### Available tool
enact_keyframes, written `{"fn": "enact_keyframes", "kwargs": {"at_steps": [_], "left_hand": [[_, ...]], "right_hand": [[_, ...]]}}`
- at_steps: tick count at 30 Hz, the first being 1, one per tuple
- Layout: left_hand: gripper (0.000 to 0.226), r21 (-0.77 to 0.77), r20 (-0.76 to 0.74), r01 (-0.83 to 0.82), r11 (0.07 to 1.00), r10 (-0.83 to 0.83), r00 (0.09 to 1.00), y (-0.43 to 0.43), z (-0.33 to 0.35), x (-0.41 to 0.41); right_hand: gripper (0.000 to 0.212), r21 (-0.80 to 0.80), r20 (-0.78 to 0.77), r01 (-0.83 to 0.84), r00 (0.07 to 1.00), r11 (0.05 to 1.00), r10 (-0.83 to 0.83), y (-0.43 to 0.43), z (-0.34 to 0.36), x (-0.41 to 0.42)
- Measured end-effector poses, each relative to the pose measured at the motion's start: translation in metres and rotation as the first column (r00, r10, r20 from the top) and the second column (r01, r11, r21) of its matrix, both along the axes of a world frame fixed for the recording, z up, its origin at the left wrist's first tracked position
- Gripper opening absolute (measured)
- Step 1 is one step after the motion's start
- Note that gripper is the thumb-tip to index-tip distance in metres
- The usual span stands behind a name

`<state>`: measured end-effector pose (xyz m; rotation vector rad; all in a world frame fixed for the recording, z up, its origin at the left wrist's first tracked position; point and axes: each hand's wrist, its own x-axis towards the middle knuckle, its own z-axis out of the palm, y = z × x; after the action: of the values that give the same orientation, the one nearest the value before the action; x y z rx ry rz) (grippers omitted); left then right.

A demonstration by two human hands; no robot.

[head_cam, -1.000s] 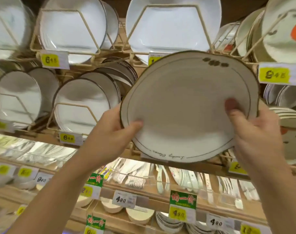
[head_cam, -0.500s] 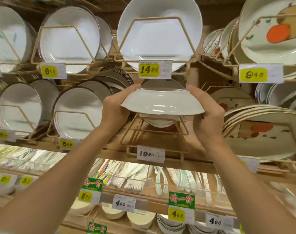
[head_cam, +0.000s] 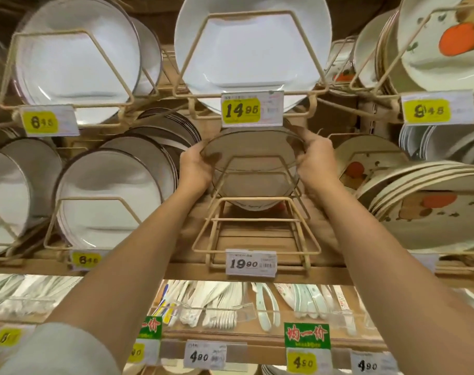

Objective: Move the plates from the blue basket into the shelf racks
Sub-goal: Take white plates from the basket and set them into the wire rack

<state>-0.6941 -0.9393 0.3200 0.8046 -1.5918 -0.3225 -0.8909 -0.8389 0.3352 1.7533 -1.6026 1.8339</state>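
Observation:
A white plate with a thin dark rim (head_cam: 250, 148) stands nearly upright deep inside the beige wire rack (head_cam: 254, 226) in the middle of the shelf. My left hand (head_cam: 195, 165) grips its left edge and my right hand (head_cam: 315, 158) grips its right edge. Another plate (head_cam: 253, 190) sits right behind and below it in the same rack. The rack's front bars cross in front of both plates. The blue basket is out of sight.
A price tag reading 19.90 (head_cam: 250, 262) hangs on the rack's front. Neighbouring racks hold white plates (head_cam: 108, 196) to the left, a large white plate (head_cam: 252, 47) above, and orange-patterned plates (head_cam: 430, 209) to the right. Cutlery (head_cam: 219, 304) lies on the shelf below.
The plate went from face-on near me, to flat at the rack's mouth, to upright deep inside the rack. Both arms have stretched forward with it.

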Motion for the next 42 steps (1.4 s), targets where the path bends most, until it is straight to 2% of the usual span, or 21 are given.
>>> {"fn": "enact_keyframes", "kwargs": {"at_steps": [2,6,9,11,13,14,15,16,17,19,20,22,24,27,31,33,35,38,42], "left_hand": [[0.025,0.086,-0.021,0.016,0.996,-0.014,1.0,-0.011,0.001,-0.002],[0.034,0.207,-0.028,0.074,0.976,-0.07,0.997,-0.019,0.009,-0.002],[0.033,0.14,-0.012,-0.038,0.989,0.04,0.999,-0.013,0.01,-0.001],[0.042,0.017,0.015,-0.115,0.993,0.114,0.993,-0.01,0.009,-0.002],[0.051,-0.024,-0.011,0.038,0.999,-0.039,0.999,-0.012,0.01,-0.006],[0.049,0.014,-0.113,0.189,0.982,-0.186,0.976,-0.01,0.013,-0.01],[0.047,0.069,-0.247,0.347,0.935,-0.321,0.915,-0.007,0.016,-0.013],[0.046,0.128,-0.361,0.435,0.891,-0.367,0.857,-0.007,0.02,-0.014],[0.047,0.181,-0.394,0.437,0.881,-0.342,0.853,-0.007,0.024,-0.014],[0.049,0.233,-0.408,0.412,0.881,-0.296,0.863,-0.009,0.025,-0.014],[0.052,0.245,-0.458,0.474,0.845,-0.33,0.825,-0.01,0.023,-0.014],[0.059,0.252,-0.583,0.669,0.699,-0.442,0.682,-0.009,0.015,-0.013],[0.062,0.261,-0.65,0.787,0.559,-0.501,0.571,-0.01,0.006,-0.012],[0.063,0.23,-0.711,0.86,0.455,-0.525,0.468,-0.015,0.0,-0.014],[0.057,0.153,-0.728,0.882,0.446,-0.553,0.406,-0.017,0.001,-0.019],[0.056,0.131,-0.744,0.884,0.448,-0.545,0.386,-0.021,0.0,-0.023],[0.051,0.158,-0.755,0.851,0.501,-0.494,0.431,-0.026,0.001,-0.025],[0.046,0.201,-0.75,0.805,0.559,-0.441,0.493,-0.031,0.002,-0.028],[0.04,0.174,-0.757,0.804,0.568,-0.446,0.478,-0.032,0.003,-0.03]], "right_hand": [[0.032,0.117,-0.063,0.059,0.997,0.991,-0.052,-0.005,0.008,-0.003],[0.032,0.361,0.012,0.077,0.996,0.929,-0.088,-0.019,0.033,-0.01],[0.037,0.432,-0.083,0.151,0.988,0.889,-0.127,-0.023,0.044,-0.009],[0.037,0.397,-0.065,0.12,0.993,0.91,-0.102,-0.027,0.045,-0.009],[0.041,0.274,0.102,-0.022,0.995,0.961,-0.006,-0.031,0.037,-0.008],[0.045,0.164,0.232,-0.1,0.971,0.981,0.06,-0.031,0.031,-0.006],[0.05,0.043,0.357,-0.164,0.924,0.985,0.138,-0.029,0.024,-0.004],[0.056,-0.06,0.445,-0.222,0.867,0.973,0.225,-0.028,0.015,-0.003],[0.065,-0.111,0.502,-0.283,0.811,0.953,0.299,-0.028,0.005,-0.003],[0.078,-0.131,0.592,-0.436,0.686,0.89,0.423,-0.032,-0.013,-0.005],[0.077,-0.136,0.641,-0.508,0.609,0.851,0.466,-0.034,-0.018,-0.007],[0.065,-0.112,0.728,-0.589,0.499,0.8,0.469,-0.035,-0.02,-0.009],[0.065,-0.066,0.753,-0.58,0.505,0.812,0.422,-0.038,-0.016,-0.013],[0.065,-0.048,0.777,-0.523,0.516,0.851,0.36,-0.043,-0.009,-0.013],[0.055,-0.179,0.796,-0.522,0.421,0.834,0.435,-0.049,-0.01,-0.007],[0.054,-0.207,0.796,-0.483,0.423,0.851,0.433,-0.054,-0.013,-0.008],[0.05,-0.202,0.792,-0.46,0.442,0.864,0.421,-0.058,-0.014,-0.01],[0.051,-0.21,0.798,-0.487,0.415,0.848,0.436,-0.059,-0.013,-0.011],[0.045,-0.201,0.794,-0.425,0.457,0.883,0.401,-0.061,-0.01,-0.012]]}}
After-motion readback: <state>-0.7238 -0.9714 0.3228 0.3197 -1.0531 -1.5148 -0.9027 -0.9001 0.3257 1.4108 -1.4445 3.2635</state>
